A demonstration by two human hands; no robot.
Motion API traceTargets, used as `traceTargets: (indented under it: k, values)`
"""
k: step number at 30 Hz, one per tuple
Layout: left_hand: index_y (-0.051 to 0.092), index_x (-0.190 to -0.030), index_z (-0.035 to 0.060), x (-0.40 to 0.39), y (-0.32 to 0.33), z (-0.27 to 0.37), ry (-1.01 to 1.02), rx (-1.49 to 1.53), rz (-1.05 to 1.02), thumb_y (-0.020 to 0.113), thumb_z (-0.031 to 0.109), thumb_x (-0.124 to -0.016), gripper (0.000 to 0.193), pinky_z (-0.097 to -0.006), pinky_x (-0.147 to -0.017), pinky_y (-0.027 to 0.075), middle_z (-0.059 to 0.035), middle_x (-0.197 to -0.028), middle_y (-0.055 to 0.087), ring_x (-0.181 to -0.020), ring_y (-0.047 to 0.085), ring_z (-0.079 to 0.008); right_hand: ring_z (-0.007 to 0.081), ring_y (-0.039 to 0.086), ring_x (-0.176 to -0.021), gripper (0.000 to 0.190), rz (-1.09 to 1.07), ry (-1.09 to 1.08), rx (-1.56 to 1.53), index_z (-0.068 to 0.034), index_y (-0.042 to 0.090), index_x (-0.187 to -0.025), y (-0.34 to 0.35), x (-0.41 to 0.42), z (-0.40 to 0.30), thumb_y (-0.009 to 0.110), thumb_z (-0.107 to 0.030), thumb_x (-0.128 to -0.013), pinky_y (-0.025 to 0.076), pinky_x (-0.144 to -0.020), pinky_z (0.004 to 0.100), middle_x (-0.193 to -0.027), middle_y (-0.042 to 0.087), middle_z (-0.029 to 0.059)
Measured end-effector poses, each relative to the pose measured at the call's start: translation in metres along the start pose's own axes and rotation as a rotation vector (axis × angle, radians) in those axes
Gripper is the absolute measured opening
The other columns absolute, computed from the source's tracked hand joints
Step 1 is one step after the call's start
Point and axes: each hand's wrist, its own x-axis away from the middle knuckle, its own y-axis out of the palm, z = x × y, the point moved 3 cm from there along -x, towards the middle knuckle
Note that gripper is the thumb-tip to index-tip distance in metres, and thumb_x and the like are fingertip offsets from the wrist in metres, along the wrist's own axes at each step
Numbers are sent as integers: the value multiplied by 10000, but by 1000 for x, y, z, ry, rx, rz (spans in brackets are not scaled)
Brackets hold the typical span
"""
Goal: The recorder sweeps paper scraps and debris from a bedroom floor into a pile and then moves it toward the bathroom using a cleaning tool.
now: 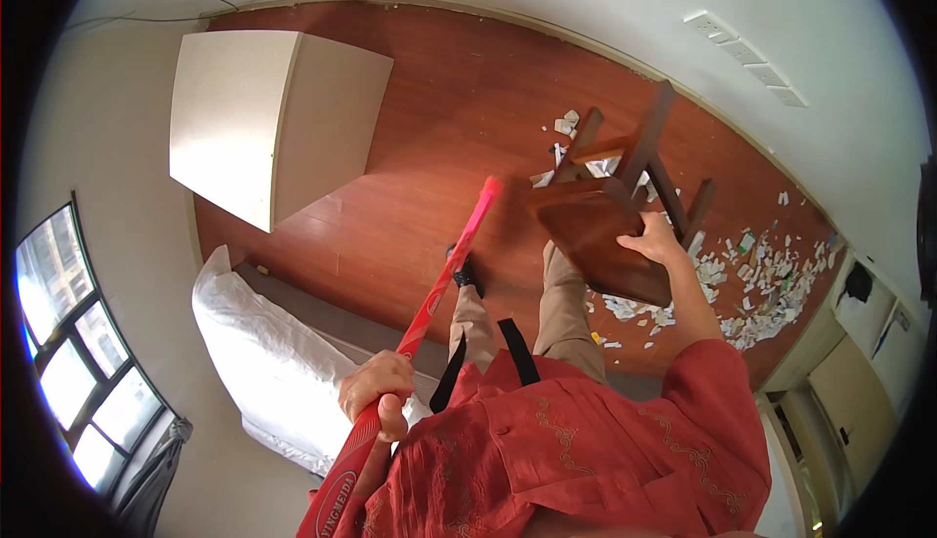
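My left hand (377, 386) is wrapped around a long red pole (443, 285), which bears writing. The pole runs from the bottom edge of the view up to a slightly blurred tip above the floor. Any head at its lower end is out of view. With my right hand (655, 238) I grip the edge of the seat of a dark brown wooden stool (596, 234). My thumb lies on top of the seat and the other fingers are hidden beneath. The stool is tilted, its legs pointing away from me towards the wall.
Scattered scraps (768, 296), mostly white, cover the reddish wooden floor (432, 128) at the right and around the stool legs. A pale box-shaped cabinet (329, 109) stands at far left. A mattress-like piece under white covering (271, 369) lies left. Wall sockets (747, 55) line the far wall.
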Motion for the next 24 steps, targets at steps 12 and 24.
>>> traceTargets:
  k: [12, 24]
  values:
    - [600, -693, 10, 73, -58, -33, -8, -44, 50, 589, 202, -895, 278, -329, -507, 468, -90, -582, 545, -517, 563, -233, 161, 619, -886, 404, -181, -175, -595, 59, 648, -1063, 116, -128, -176, 784, -164, -755, 489, -826, 317, -992, 672, 92]
    - [584, -702, 13, 96, -46, -53, -82, -187, 130, 570, 250, -905, 313, -341, -522, 483, -83, -582, 537, -529, 568, -250, 224, 585, -1064, 546, -296, -165, -972, 88, 584, -1165, 187, -273, -201, 799, -214, -763, 452, -941, 347, -1144, 630, 138]
